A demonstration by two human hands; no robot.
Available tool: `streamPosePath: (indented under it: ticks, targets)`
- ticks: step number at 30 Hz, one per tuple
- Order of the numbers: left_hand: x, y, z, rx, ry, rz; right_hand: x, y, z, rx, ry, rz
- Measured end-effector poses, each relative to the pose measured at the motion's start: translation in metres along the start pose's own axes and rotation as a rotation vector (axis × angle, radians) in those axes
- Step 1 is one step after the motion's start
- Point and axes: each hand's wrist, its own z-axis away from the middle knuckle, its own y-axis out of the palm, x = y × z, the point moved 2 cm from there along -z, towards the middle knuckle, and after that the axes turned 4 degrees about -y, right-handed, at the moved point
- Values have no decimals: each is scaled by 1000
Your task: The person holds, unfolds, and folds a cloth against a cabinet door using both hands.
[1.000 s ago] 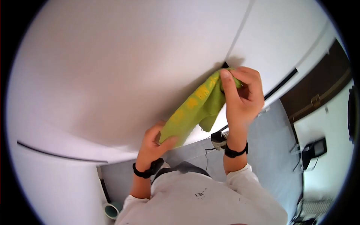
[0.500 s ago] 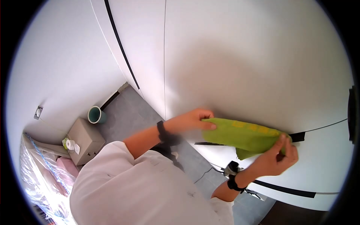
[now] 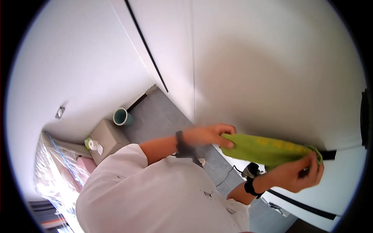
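Between the person's left hand point(image 3: 208, 134) and right hand point(image 3: 297, 174), each clamped on one end, a green cloth point(image 3: 262, 149) stretches lengthwise, so holding it spread seems the present step, the next move likely calling for firm, even pinching.

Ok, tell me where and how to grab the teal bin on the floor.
Best by the pale rim of the teal bin, probably, coming from above on the side of the open grey floor. Its mouth faces up, so fingers could hook inside with the thumb outside, while the beige cabinet and white wall look close on other sides.
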Motion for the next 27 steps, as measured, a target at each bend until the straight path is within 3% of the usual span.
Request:
streamPosePath:
  ticks: [2,6,8,11,14,16,17,22,23,24,25,27]
  targets:
    - [2,-2,-10,61,-2,-11,3,7,-4,-39,91,77]
    - [22,-30,-10,140,-19,-34,11,20,6,158,-78,184]
    - [36,-70,-2,85,-83,-54,20,34,41,312,-288,196]
    - [68,-157,36,-72,-211,131,47,65,100,501,-206,8]
    - [113,-241,62,-134,-153,387,73,102,160,728,-353,-86]
    - [145,-290,65,-321,-66,712,99,124,205,916,-465,-152]
    - [161,-317,66,-316,-48,740,113,136,224,1009,-537,-184]
    - [193,-421,59,-897,38,1181,156,177,322,1509,-417,-352]
    - [202,-443,58,-968,54,1170,172,186,338,1621,-359,-304]
    - [216,-459,59,-1034,58,1155,185,195,352,1627,-433,-343]
    - [229,-472,60,-1129,142,913,197,206,366,1627,-505,-380]
    - [244,-501,66,-1164,116,909,222,224,394,1767,-322,-396]
